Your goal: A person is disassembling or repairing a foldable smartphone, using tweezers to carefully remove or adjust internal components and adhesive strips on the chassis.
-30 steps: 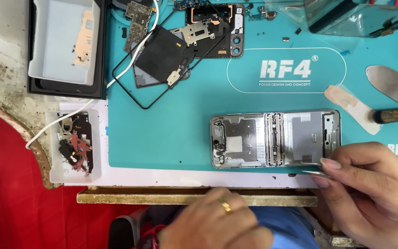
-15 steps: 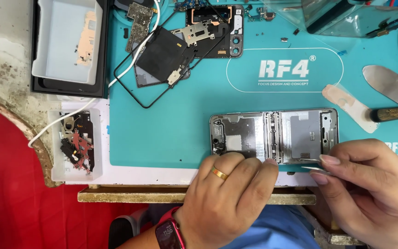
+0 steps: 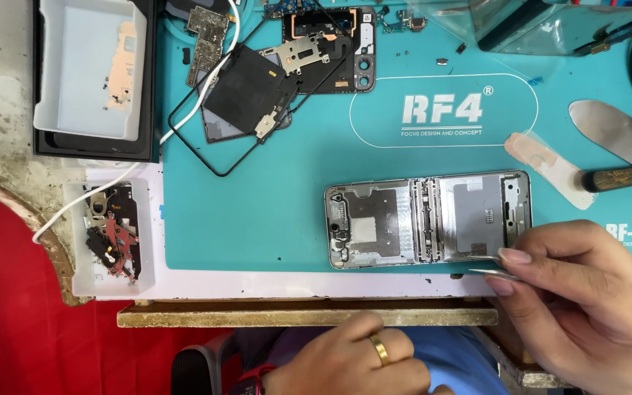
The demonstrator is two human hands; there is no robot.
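An opened foldable phone frame, silver with bare metal inside, lies flat on the teal work mat. My right hand rests at the frame's lower right corner and pinches a thin metal tool, probably tweezers, whose tip touches the frame's bottom edge. My left hand, with a gold ring, sits low below the table's front edge, away from the phone, fingers curled with nothing seen in them.
Loose phone parts and a black back cover lie at the mat's top. A white tray stands top left, a small parts tray lower left. A metal spatula and a clear pry piece lie to the right.
My left hand came up onto the phone frame half a second ago, then drew back down below the table edge. My right hand stayed at the frame's corner.
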